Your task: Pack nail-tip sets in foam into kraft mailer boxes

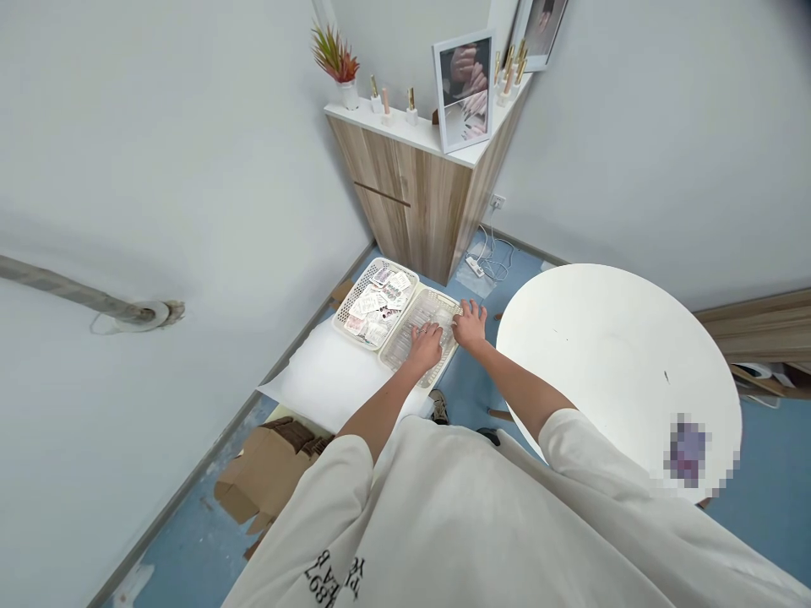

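**Both hands at the right-hand basket of clear plastic pieces**

In the head view, two white mesh baskets are set side by side. Cards and small printed packets (380, 297) are heaped in the left basket (362, 290); in the right basket (448, 348), transparent plastic pieces (433, 312) are laid, their exact kind being too small to tell.

The left hand (427, 346) is placed over the plastic pieces, its fingers bent downward; whether anything is pinched in its grip cannot be told. The right hand (470, 325) is held at the right basket's outer edge, its fingers spread and its grip apart, the thumb side set nearest the rim.

The baskets are carried on a low bench (277, 413), mostly hidden, where a white sheet (323, 371) is also spread. Folded cardboard boxes (272, 469) are piled beside it on the blue floor (190, 523).

Behind the baskets, a wood-grain cabinet (411, 203) is topped with a potted plant (334, 59), small gold-capped bottles (411, 108) and a framed photo (469, 93). A power strip (474, 266) is seen near its foot. To the right, a blurred-out purple item (688, 452) is seen on a round white table (608, 338).
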The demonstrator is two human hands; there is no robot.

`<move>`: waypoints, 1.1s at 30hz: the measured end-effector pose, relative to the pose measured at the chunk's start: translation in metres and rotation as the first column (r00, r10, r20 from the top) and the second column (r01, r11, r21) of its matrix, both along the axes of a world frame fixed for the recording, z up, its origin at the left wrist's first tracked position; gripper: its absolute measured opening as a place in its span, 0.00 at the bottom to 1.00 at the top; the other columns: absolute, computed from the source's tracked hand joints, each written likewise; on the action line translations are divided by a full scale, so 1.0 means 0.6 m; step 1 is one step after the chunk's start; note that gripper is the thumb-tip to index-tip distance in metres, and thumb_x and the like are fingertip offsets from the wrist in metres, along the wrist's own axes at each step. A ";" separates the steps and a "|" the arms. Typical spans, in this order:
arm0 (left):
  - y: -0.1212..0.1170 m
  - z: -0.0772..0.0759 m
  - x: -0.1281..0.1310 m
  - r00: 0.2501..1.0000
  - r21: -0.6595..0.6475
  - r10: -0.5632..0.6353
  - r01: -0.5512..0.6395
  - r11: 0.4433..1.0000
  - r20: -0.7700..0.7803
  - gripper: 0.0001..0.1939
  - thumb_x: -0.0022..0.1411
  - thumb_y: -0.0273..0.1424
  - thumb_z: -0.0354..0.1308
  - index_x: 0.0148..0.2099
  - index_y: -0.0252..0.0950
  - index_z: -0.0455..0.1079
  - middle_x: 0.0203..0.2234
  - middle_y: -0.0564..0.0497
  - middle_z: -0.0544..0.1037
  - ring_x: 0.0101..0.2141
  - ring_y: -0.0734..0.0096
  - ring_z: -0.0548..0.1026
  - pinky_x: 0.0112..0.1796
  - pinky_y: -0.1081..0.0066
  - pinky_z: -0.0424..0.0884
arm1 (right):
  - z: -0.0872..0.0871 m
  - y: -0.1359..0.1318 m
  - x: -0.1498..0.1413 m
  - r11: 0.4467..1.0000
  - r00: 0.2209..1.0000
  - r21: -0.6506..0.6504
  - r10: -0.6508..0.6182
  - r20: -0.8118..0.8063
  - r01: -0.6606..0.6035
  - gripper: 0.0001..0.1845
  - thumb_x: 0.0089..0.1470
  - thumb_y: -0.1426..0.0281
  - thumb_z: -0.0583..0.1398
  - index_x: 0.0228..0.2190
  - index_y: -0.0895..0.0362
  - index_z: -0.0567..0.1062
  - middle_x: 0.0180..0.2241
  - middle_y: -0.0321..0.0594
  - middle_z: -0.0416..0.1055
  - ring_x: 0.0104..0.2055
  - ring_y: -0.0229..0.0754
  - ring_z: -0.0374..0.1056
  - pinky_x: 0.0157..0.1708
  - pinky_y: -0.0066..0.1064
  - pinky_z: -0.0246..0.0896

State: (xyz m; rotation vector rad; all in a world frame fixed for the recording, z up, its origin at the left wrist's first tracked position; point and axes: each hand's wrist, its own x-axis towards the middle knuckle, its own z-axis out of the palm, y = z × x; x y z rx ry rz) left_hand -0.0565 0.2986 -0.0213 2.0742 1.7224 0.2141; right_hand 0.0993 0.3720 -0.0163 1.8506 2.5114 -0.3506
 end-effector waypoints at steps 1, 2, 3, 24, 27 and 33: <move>0.000 0.001 0.001 1.000 -0.006 0.010 -0.010 1.000 0.013 0.28 0.62 0.22 0.51 0.64 0.38 0.65 0.66 0.41 0.64 0.67 0.51 0.56 0.66 0.44 0.44 | 0.004 -0.001 0.002 1.000 1.000 0.006 0.001 -0.019 -0.001 0.14 0.60 0.69 0.58 0.41 0.57 0.82 0.69 0.50 0.52 0.72 0.61 0.37 0.66 0.61 0.29; 0.001 0.001 0.001 0.999 -0.014 0.021 -0.020 1.000 0.027 0.27 0.62 0.22 0.51 0.64 0.38 0.65 0.66 0.41 0.64 0.67 0.51 0.56 0.66 0.43 0.44 | 0.010 -0.002 0.004 1.000 0.999 0.012 0.001 -0.038 0.000 0.14 0.60 0.69 0.58 0.42 0.57 0.82 0.69 0.49 0.52 0.71 0.61 0.38 0.66 0.61 0.29; 0.001 0.002 0.002 0.999 -0.020 0.033 -0.032 0.999 0.041 0.27 0.62 0.22 0.51 0.63 0.38 0.66 0.65 0.41 0.64 0.67 0.50 0.56 0.66 0.43 0.44 | 0.016 -0.003 0.007 1.000 0.998 0.018 0.000 -0.056 0.001 0.14 0.60 0.69 0.58 0.42 0.56 0.82 0.69 0.48 0.53 0.71 0.61 0.38 0.66 0.61 0.29; 0.011 0.051 0.235 0.909 0.041 -0.024 0.008 0.999 0.417 0.24 0.67 0.25 0.49 0.64 0.38 0.63 0.56 0.44 0.72 0.58 0.59 0.69 0.58 0.61 0.66 | 0.068 -0.137 0.291 0.874 0.625 -0.240 -0.473 -0.621 0.422 0.13 0.60 0.61 0.55 0.40 0.53 0.76 0.37 0.37 0.79 0.39 0.42 0.74 0.42 0.32 0.67; -0.018 0.033 0.315 0.889 -0.046 -0.072 0.103 0.994 0.453 0.24 0.66 0.23 0.49 0.63 0.37 0.65 0.55 0.43 0.74 0.53 0.62 0.73 0.55 0.63 0.69 | 0.052 -0.183 0.373 0.805 0.548 -0.286 -0.572 -0.610 0.520 0.14 0.60 0.60 0.55 0.40 0.53 0.77 0.37 0.37 0.79 0.39 0.42 0.74 0.42 0.33 0.67; -0.082 -0.006 0.474 0.898 -0.242 -0.085 0.207 0.948 0.433 0.23 0.62 0.23 0.52 0.59 0.35 0.70 0.52 0.43 0.76 0.46 0.64 0.77 0.52 0.65 0.72 | 0.007 -0.286 0.518 0.612 0.392 -0.407 -0.769 -0.505 0.677 0.16 0.57 0.65 0.57 0.47 0.53 0.74 0.35 0.37 0.78 0.37 0.43 0.74 0.40 0.33 0.68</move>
